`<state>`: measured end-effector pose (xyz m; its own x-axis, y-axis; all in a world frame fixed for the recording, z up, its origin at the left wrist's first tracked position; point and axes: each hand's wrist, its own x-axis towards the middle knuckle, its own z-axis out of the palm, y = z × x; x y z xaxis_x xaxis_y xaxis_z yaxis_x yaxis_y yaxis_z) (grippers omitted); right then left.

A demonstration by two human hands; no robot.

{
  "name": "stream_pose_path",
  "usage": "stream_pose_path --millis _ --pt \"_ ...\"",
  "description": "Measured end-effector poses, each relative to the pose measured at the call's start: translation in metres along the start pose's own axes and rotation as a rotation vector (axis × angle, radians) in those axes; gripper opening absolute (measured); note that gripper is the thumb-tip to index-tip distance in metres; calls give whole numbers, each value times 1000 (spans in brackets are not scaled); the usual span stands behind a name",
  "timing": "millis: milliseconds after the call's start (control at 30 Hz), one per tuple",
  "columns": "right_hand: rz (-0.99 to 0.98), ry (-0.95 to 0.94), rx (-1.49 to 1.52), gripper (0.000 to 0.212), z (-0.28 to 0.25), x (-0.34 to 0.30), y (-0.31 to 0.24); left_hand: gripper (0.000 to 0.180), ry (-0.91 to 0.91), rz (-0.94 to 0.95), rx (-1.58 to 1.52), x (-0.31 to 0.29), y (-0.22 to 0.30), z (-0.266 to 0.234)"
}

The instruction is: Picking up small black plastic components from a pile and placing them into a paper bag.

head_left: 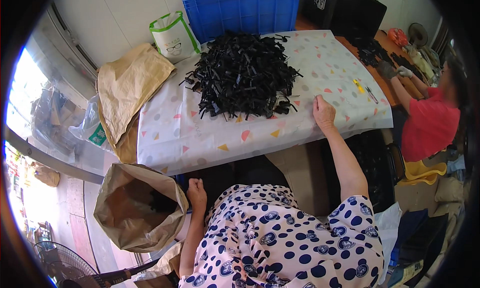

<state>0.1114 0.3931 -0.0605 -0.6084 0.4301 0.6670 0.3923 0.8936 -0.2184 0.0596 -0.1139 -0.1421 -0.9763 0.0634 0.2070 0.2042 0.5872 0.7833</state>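
A big heap of small black plastic pieces (245, 75) covers the middle of the table, which has a patterned white tablecloth (310, 63). To the right of the heap, my right hand (324, 112) rests at the cloth with its fingers closed in a pinch; what they hold, if anything, is too small to name. My left hand (197, 192) is low by my lap, its fingers curled closed beside the rim of an open brown paper bag (112, 208). Dark pieces show inside that bag. Whatever the left fingers hold is hidden.
Behind the heap stands a blue crate (242, 13), with a white-and-green bag (174, 35) beside it. Folded brown paper (131, 70) hangs over the left edge. A yellow cutter (358, 86) and small snips (371, 94) lie at right. A gloved person (432, 113) works nearby. A fan (62, 263) stands lower left.
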Motion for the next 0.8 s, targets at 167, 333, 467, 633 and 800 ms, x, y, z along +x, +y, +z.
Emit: stream_pose_path --millis 167,333,467,633,800 --pt "-10 7 13 11 0 1 -3 17 73 -49 8 -24 10 2" --pt "-21 -27 0 10 1 2 -3 38 126 60 149 -19 -11 15" --pt "-7 16 16 12 4 2 2 35 52 -17 174 -8 8 6" --pt "-10 -25 17 14 4 1 3 20 -11 -75 58 -2 36 8" --pt "-14 -50 138 6 0 5 -2 11 -379 180 30 -5 43 40"
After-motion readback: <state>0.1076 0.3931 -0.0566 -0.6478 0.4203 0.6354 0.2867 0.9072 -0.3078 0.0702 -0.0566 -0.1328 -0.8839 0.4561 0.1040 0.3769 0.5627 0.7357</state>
